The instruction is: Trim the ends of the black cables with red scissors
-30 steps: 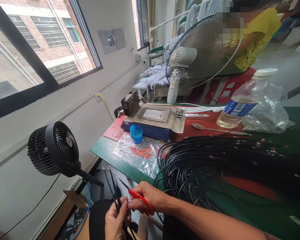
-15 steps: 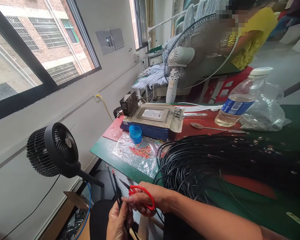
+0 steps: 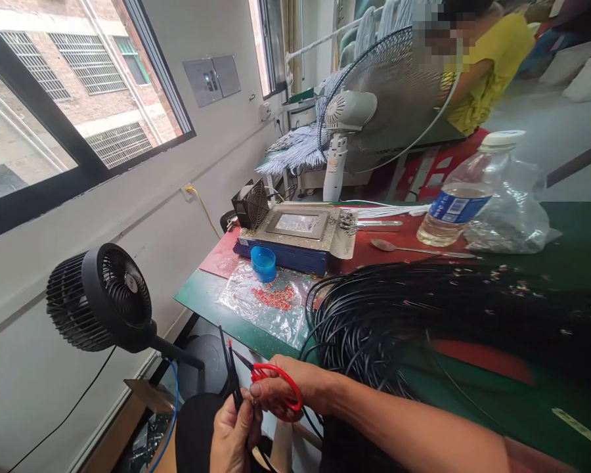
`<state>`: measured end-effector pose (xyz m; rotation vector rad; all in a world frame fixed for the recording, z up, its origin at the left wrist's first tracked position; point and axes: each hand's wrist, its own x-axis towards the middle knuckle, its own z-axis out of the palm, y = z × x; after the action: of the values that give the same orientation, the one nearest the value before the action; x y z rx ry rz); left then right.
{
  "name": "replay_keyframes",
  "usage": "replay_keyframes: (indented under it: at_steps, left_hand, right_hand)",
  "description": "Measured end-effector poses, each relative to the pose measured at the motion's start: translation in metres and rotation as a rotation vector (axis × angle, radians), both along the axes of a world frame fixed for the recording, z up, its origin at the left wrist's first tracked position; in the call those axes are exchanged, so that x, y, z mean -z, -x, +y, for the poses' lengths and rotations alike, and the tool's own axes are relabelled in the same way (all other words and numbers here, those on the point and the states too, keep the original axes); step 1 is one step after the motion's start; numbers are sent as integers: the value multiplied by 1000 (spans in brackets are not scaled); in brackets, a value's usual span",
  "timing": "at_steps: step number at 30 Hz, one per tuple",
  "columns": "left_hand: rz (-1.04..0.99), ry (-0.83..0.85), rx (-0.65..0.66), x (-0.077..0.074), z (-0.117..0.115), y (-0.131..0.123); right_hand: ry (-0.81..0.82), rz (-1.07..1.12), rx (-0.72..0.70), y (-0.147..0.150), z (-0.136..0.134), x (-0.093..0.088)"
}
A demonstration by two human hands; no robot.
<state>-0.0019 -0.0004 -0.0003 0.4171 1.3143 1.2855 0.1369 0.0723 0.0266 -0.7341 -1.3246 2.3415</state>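
Observation:
My left hand (image 3: 234, 430) is closed round a few black cables (image 3: 233, 374), whose ends point up; one end shows a reddish tip. Red-handled scissors (image 3: 279, 381) are in my right hand (image 3: 280, 394), with its fingers wrapped round the handles. The dark blades point up and left, close beside the cable ends. Fingertips of both hands meet near the cables. A large bundle of black cables (image 3: 354, 328) lies on the green table (image 3: 197, 292) to the right of my hands.
Behind the bundle sit a blue cup (image 3: 263, 264), red scraps (image 3: 278, 299) on plastic film, a hot plate device (image 3: 295, 253), a spoon (image 3: 384, 245) and a bottle (image 3: 453, 203). A black fan (image 3: 123, 289) stands left. Beyond a large fan (image 3: 352, 110) is a person in yellow (image 3: 502, 66).
The whole view has shifted slightly. The scissor blades now sit nearer the cable ends, and the cables stand closer together. Both hands keep their hold.

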Motion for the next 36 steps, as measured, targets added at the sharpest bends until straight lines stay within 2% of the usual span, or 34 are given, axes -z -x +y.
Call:
replay_keyframes:
  at_steps: [6,9,14,20,25,30,36]
  left_hand:
    - [-29,-69,120,3,-6,4]
    - [10,-94,151,-1,-7,3]
    - [6,-40,-11,-3,-3,0]
    - [7,-19,-89,-1,-1,-3]
    - [-104,26,-170,-3,-1,-4]
    - [-187,33,-117,-2,1,-1]
    - [-122,4,-129,-4,-1,-4]
  right_hand:
    - [85,-16,-112,-3,0,-4]
    - [45,-12,-107,-2,-1,-4]
    - [-32,33,19,2,-2,7]
    - [-83,24,25,3,-1,12]
    - [-75,66,53,4,-2,10]
    - [-52,78,60,5,-3,8]
    - [-53,30,29,3,-3,2]
